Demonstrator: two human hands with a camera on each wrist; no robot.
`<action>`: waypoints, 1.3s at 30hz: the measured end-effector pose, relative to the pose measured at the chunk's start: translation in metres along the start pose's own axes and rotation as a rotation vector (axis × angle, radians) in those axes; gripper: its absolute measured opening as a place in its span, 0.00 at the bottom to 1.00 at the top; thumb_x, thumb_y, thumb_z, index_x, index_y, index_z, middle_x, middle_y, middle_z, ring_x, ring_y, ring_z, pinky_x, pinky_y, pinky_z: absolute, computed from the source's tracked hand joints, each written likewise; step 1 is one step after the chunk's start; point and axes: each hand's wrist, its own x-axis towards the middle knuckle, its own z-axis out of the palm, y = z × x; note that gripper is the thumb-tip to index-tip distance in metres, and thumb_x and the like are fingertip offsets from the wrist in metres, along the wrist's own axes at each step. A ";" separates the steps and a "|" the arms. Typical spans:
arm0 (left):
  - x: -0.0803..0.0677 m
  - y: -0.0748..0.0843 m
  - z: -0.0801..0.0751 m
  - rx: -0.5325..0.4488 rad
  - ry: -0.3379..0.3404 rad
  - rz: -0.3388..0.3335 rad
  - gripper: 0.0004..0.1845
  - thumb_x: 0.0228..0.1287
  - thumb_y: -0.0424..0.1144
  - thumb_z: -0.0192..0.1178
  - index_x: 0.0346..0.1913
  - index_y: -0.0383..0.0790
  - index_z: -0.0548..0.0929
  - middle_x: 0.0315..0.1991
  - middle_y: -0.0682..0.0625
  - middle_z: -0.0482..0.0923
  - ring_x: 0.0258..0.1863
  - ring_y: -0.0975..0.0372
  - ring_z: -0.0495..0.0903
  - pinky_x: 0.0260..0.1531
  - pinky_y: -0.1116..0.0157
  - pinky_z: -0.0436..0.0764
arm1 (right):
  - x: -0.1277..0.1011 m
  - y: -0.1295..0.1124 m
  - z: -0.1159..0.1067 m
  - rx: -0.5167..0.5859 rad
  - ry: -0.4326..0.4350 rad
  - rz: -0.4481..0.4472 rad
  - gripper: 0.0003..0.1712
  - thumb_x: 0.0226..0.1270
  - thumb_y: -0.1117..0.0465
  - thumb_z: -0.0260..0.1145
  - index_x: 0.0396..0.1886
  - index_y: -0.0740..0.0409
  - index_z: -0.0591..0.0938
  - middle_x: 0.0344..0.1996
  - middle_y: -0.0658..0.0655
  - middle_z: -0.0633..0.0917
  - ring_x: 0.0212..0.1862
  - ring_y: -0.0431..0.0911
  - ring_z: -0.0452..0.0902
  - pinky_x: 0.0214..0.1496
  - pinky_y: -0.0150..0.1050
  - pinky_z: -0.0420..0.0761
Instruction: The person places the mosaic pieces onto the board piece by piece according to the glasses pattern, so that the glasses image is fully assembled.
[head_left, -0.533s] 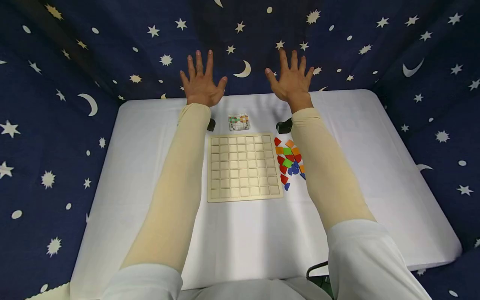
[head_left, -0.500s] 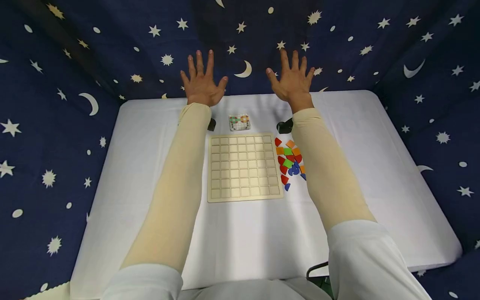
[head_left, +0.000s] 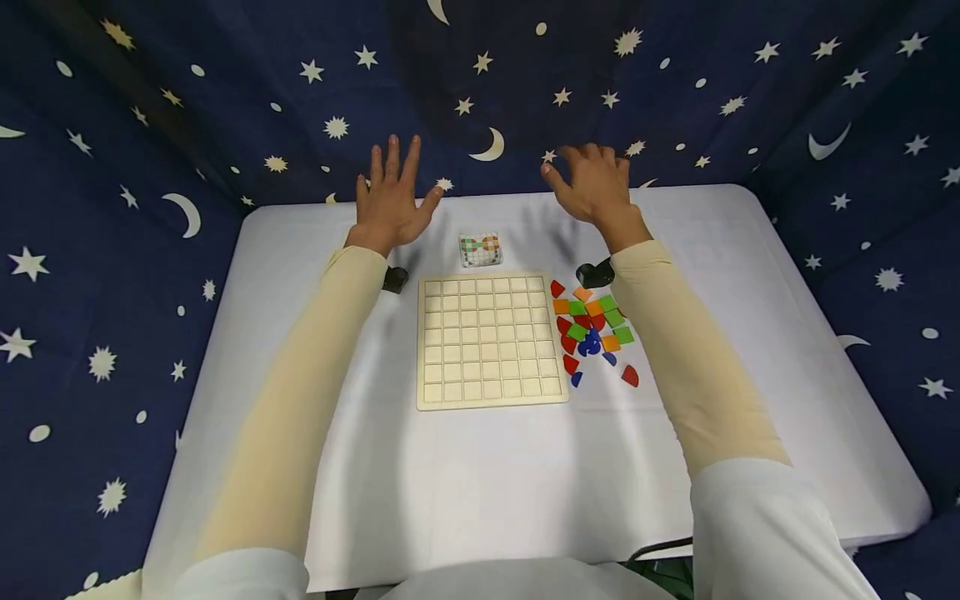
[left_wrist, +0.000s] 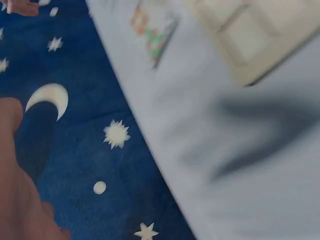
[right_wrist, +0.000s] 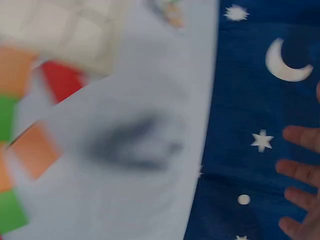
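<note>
My left hand (head_left: 393, 193) hovers over the far edge of the white table (head_left: 300, 250), fingers straight and spread, holding nothing. Level with it, my right hand (head_left: 591, 185) floats over the far edge with fingers loosely bent and empty; its fingertips (right_wrist: 300, 172) show against the starry cloth. Between the forearms lies a wooden grid board (head_left: 491, 340) with empty cells. Just right of the board sits a loose pile of coloured pieces (head_left: 592, 329) in red, orange, green and blue. A small pattern card (head_left: 480, 248) lies behind the board, also seen as the card (left_wrist: 152, 30) in the left wrist view.
Dark blue cloth (head_left: 675, 83) with stars and moons walls the table on the back and both sides. A black wrist camera (head_left: 395, 279) sits under the left forearm and another camera (head_left: 595, 272) under the right. Bare white tabletop (head_left: 487, 483) stretches in front of the board.
Both hands have dropped and drawn back toward the table's far edge. The right fingers have gone from spread to loosely bent. The right forearm moved aside, uncovering more pieces.
</note>
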 end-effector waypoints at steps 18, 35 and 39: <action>-0.124 -0.036 0.100 -0.131 -0.409 0.256 0.58 0.61 0.63 0.61 0.80 0.47 0.34 0.78 0.44 0.24 0.75 0.48 0.24 0.68 0.41 0.30 | -0.098 0.033 0.101 0.167 -0.023 -0.227 0.17 0.64 0.53 0.71 0.48 0.57 0.89 0.35 0.56 0.85 0.38 0.52 0.73 0.43 0.51 0.68; -0.127 -0.047 0.111 -0.193 -0.388 0.278 0.57 0.62 0.65 0.59 0.80 0.49 0.34 0.78 0.48 0.22 0.75 0.51 0.20 0.67 0.44 0.25 | -0.120 0.019 0.107 0.514 0.076 -0.101 0.12 0.66 0.68 0.67 0.48 0.63 0.85 0.39 0.59 0.81 0.37 0.51 0.73 0.43 0.43 0.78; -0.127 -0.049 0.112 -0.194 -0.380 0.287 0.57 0.62 0.65 0.59 0.80 0.48 0.35 0.78 0.47 0.23 0.75 0.51 0.21 0.67 0.42 0.26 | -0.121 0.013 0.113 0.614 0.173 -0.111 0.07 0.62 0.65 0.72 0.38 0.64 0.87 0.34 0.58 0.86 0.33 0.48 0.81 0.38 0.42 0.82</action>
